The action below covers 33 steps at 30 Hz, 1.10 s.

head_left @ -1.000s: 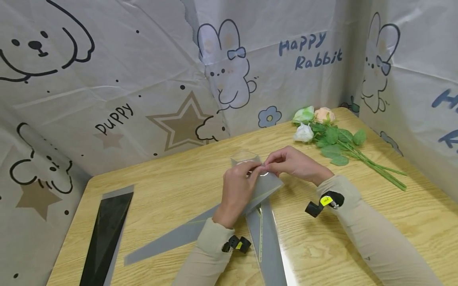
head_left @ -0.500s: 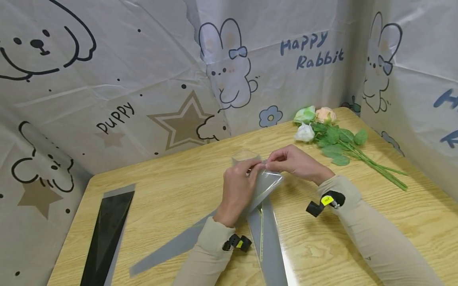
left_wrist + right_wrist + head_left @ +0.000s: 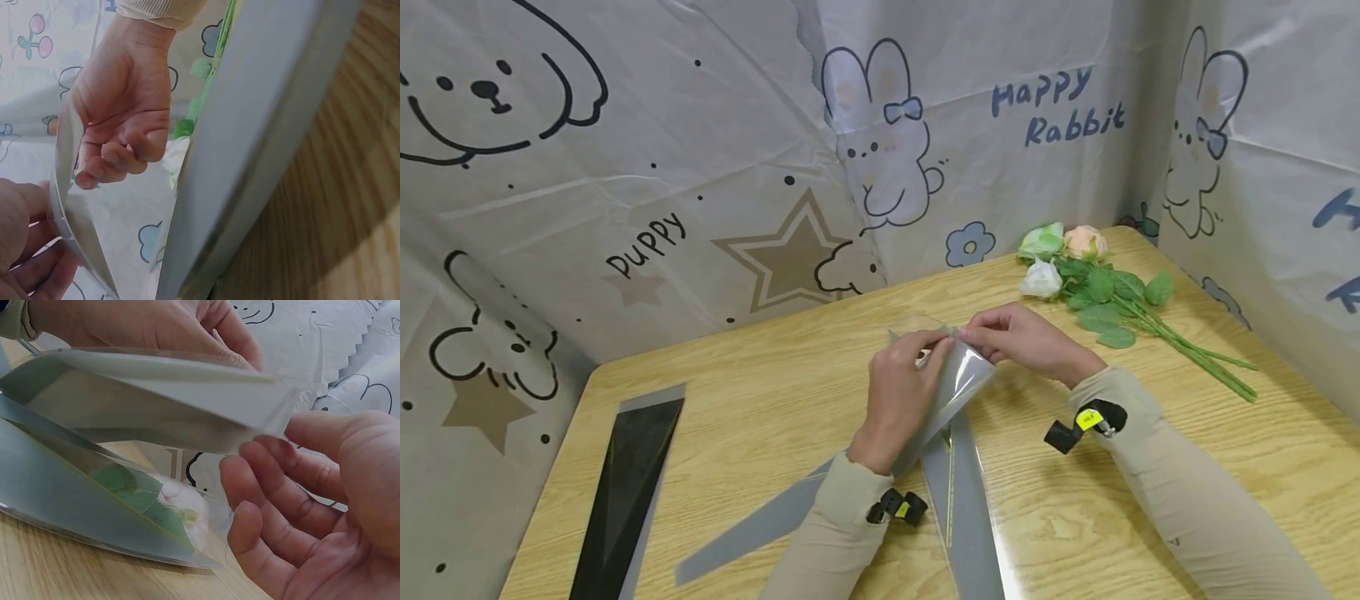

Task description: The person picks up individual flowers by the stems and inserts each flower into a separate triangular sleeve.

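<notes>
Both hands hold the top edge of a grey plastic bouquet sleeve (image 3: 964, 377), whose narrow tail slants down to the left. My left hand (image 3: 897, 398) pinches the edge between thumb and fingers. Just to its right, my right hand (image 3: 1024, 343) pinches the same edge near a corner; its fingertips (image 3: 275, 449) touch the film in the right wrist view. There the mouth of the sleeve gapes a little. Below it lies a second grey sleeve (image 3: 967, 508) with a pale pink flower (image 3: 195, 515) and green leaves (image 3: 134, 494) inside. In the head view the hands hide that flower.
Three loose flower stems (image 3: 1180, 337) with green, peach and white heads lie at the back right of the wooden table (image 3: 760, 417). A black sleeve (image 3: 628, 492) lies at the left. Printed cloth walls (image 3: 730, 125) enclose the back and sides.
The held sleeve's upper part has bent into a shinier curve, and its tail has shifted slightly right and down. Both hands keep their pinch in nearly the same place.
</notes>
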{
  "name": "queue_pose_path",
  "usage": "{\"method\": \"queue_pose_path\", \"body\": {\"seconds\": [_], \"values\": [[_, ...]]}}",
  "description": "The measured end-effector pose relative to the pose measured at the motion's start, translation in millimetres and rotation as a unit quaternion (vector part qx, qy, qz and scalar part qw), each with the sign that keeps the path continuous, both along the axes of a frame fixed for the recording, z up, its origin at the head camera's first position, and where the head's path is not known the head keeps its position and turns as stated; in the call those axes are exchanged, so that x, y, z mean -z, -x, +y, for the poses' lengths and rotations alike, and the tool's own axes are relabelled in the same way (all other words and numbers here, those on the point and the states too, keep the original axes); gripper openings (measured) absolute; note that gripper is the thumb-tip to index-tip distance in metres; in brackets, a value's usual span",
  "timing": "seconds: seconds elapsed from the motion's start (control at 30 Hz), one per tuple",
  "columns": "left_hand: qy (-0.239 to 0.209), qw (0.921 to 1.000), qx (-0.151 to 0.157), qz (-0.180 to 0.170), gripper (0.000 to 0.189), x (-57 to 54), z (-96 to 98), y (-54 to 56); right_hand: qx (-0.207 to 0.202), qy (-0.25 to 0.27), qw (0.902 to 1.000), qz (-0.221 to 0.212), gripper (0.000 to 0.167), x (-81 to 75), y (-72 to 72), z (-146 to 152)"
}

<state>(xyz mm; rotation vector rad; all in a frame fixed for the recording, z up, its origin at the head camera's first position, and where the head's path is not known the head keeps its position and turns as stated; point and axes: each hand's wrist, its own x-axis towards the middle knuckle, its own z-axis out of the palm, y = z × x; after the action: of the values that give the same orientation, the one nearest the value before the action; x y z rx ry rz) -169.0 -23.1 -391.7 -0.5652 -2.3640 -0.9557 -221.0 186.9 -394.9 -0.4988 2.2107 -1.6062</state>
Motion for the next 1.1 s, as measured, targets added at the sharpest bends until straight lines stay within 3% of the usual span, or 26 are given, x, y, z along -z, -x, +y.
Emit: {"method": "queue_pose_path", "body": {"seconds": [0.3, 0.67, 0.9, 1.1], "values": [[0.001, 0.9998, -0.001, 0.020, 0.019, 0.1, -0.7, 0.5, 0.003, 0.037, 0.9984, -0.044, 0.014, -3.5, 0.1, 0], [0.032, 0.9979, 0.033, 0.045, 0.020, 4.9, 4.6, -0.3, -0.020, 0.039, 0.9968, -0.067, 0.026, 0.1, -1.6, -3], [0.050, 0.9965, 0.038, 0.055, 0.020, 4.2, 7.0, -3.2, -0.029, -0.023, 0.9988, -0.032, 0.033, 1.8, -2.7, -9], [0.073, 0.9946, 0.046, 0.056, 0.019, 6.7, 9.5, -5.3, -0.040, -0.063, 0.9971, 0.012, 0.028, 3.9, -6.3, -16]]}}
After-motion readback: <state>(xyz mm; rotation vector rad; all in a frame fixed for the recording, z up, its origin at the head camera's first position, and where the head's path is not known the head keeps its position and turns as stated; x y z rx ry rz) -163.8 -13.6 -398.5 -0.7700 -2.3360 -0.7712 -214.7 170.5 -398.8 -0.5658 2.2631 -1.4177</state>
